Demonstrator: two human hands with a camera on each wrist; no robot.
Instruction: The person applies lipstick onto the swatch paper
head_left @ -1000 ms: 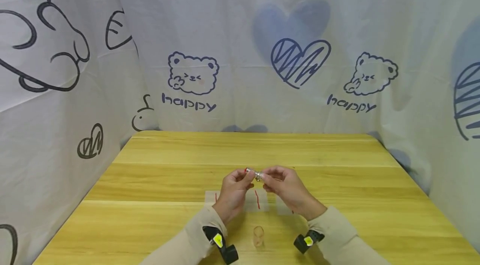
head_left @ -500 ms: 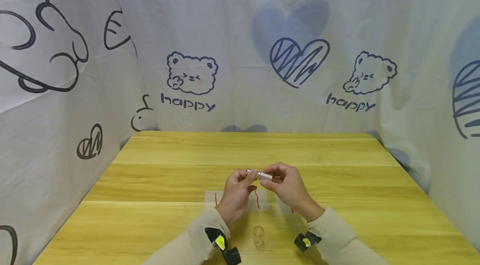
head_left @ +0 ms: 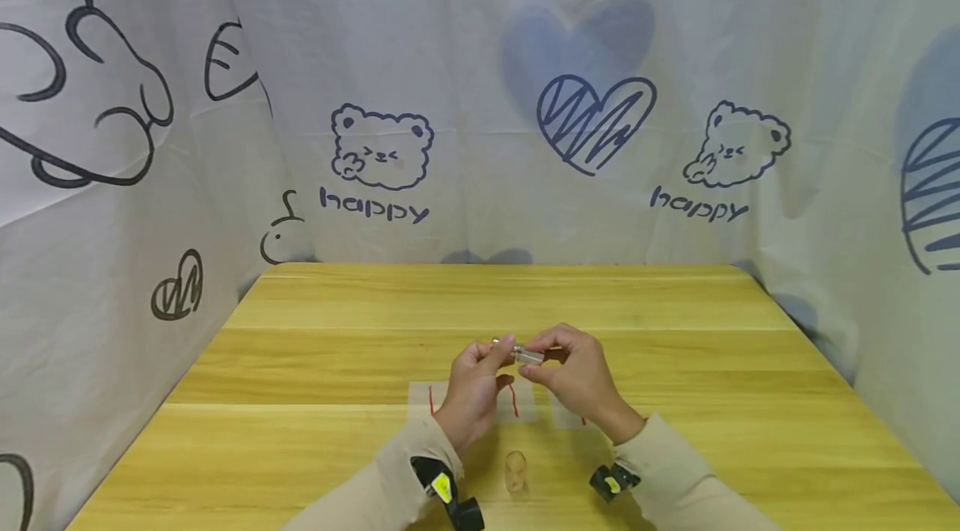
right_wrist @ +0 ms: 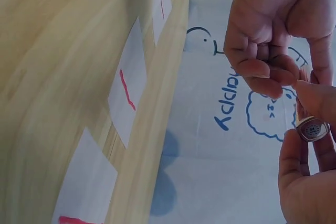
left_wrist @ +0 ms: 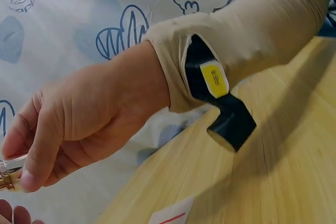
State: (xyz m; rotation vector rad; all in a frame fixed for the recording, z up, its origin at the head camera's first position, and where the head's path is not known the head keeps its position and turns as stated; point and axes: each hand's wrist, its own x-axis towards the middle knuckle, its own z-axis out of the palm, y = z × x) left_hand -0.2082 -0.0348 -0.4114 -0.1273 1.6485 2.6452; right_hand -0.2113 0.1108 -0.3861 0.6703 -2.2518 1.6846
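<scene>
A small silver lipstick [head_left: 529, 356] is held between both hands above the table, tilted slightly down to the right. My left hand [head_left: 474, 398] pinches its left end between thumb and fingers. My right hand [head_left: 583, 377] grips the silver case at the right end with thumb and fingertips. In the left wrist view, a clear and gold part of the lipstick [left_wrist: 7, 178] shows by my left thumb. The squarish, speckled end of the lipstick [right_wrist: 313, 129] faces the right wrist camera. The fingers hide much of its middle.
Beneath the hands on the wooden table [head_left: 300, 448] lie white paper cards [head_left: 525, 406], each with a red line. Nearer the front is a small tan oval patch [head_left: 516, 471]. A printed curtain [head_left: 480, 181] hangs behind the table and along both sides.
The red tip seen at the left end is no longer visible. My right hand has shifted slightly right, and more of the silver case shows between the hands.
</scene>
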